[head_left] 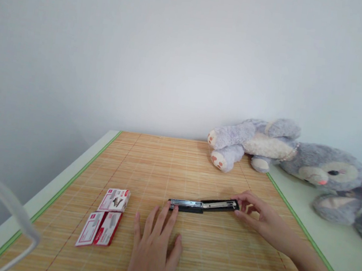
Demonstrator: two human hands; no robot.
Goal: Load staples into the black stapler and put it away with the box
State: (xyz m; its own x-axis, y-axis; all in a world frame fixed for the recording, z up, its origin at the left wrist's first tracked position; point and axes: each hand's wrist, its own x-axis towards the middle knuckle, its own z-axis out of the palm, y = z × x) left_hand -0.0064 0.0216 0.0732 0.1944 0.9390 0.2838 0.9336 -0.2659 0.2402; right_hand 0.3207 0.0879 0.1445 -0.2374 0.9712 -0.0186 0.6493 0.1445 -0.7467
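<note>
A black stapler (203, 205) lies swung fully open and flat on a bamboo mat (170, 165), its metal staple channel showing. My left hand (154, 246) rests flat on the mat with fingers spread, two fingertips touching the stapler's left end. My right hand (257, 213) pinches the stapler's right end between thumb and fingers. To the left lie small red and white staple boxes: one (114, 200) farther back, two (99, 229) side by side nearer to me.
A grey plush rabbit (296, 163) lies on its side at the back right, partly on the pale table (329, 241). A white wall rises behind. A blurred white curved object (4, 202) crosses the lower left corner.
</note>
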